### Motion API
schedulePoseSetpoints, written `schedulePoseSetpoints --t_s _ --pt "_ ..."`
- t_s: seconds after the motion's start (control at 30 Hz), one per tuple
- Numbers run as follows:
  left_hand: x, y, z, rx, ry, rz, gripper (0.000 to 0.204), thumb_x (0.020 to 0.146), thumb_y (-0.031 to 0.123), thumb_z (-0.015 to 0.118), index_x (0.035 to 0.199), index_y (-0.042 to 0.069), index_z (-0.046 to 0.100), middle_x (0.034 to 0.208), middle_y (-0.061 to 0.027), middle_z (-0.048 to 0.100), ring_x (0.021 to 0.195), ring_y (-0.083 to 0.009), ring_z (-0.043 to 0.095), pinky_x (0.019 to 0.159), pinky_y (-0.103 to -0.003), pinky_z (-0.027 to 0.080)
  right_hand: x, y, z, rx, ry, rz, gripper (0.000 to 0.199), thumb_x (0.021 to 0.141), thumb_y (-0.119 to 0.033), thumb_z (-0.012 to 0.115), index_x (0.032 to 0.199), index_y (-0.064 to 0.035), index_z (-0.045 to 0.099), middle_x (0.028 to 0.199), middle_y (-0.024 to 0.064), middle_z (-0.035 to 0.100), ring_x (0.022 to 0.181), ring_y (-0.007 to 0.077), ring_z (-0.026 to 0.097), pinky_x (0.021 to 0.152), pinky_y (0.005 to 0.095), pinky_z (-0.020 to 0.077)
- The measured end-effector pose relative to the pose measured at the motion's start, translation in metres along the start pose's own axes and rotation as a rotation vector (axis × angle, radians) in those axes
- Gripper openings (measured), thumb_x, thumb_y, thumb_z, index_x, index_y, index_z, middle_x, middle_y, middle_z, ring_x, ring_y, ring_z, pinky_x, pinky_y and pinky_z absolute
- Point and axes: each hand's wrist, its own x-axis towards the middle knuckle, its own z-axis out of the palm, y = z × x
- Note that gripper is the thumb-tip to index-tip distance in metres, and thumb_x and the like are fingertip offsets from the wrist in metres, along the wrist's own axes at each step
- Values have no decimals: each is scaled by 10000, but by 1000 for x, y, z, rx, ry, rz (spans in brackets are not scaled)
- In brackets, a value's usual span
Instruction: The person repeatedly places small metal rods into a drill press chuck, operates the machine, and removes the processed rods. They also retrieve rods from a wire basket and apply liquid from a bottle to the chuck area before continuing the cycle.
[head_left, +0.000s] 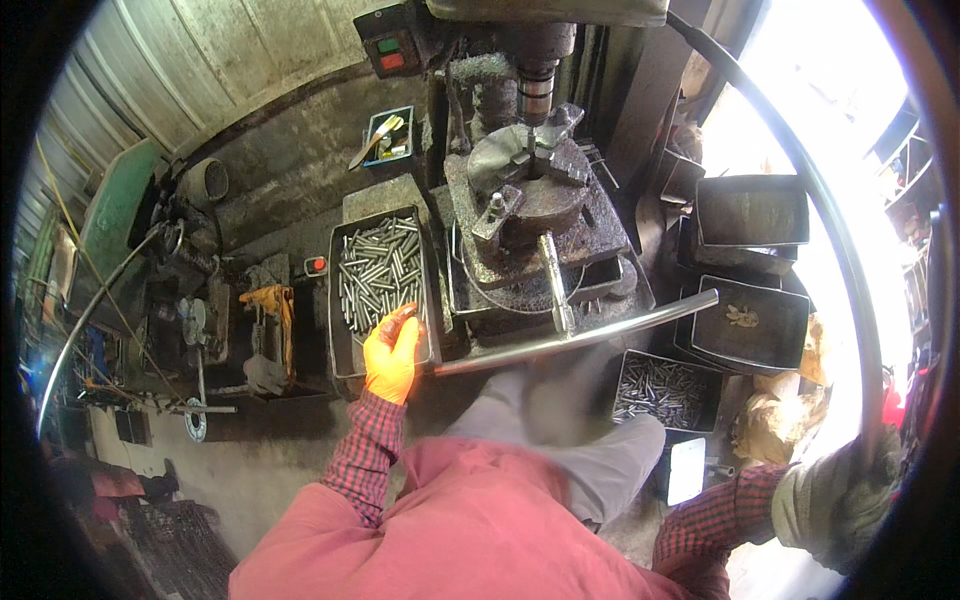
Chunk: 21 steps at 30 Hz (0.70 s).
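My left hand (393,358), in an orange glove with dark-stained fingertips, is at the near end of a metal tray (334,290). Its fingers are curled together; what they hold, if anything, is too small to make out. Many short steel pins (378,268) lie heaped in that tray. Far to the right, my right hand (838,495) in a grey work glove is wrapped round the lower end of a long dark curved lever (815,170). A drill press stands ahead, its chuck (536,92) above a round jawed vise (530,170) with metal chips around it.
A shiny bar (590,340) runs across in front of the machine. Another bin of pins (660,392) sits low at right, below stacked bins (752,210). A blue box with a brush (388,135) lies behind the tray. A switch box (390,52) hangs at the back.
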Motion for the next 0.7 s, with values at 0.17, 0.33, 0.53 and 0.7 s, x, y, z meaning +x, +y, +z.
schedulePoseSetpoints --t_s 0.17,0.33,0.53,0.7 --pt "3 3 10 -6 -36 -17 258 1033 100 653 1267 8 712 969 -6 719 865 -78 660 760 -235 508 -8 -1 -13 428 -31 97 401 1003 -457 663 961 -79 788 691 -13 717 559 143 678 526 245 553" --pt "8 12 18 14 -73 2 261 1036 105 646 1272 15 712 969 3 719 868 -79 663 765 -236 507 -21 -5 -16 627 -146 239 431 991 -439 686 1001 -16 771 785 13 745 620 112 687 588 222 548" --pt "-7 15 11 -39 -31 40 256 1038 91 633 1267 12 715 963 1 721 872 -83 663 769 -238 509 -24 -9 -26 309 -277 233 372 963 -421 726 852 -65 714 718 4 659 604 143 634 584 266 506" --pt "-19 13 -3 40 -30 5 256 1034 86 634 1265 15 718 972 -9 724 872 -86 662 764 -239 507 -32 -15 -23 606 -300 380 394 1006 -367 645 949 21 684 793 56 664 688 151 642 696 252 517"
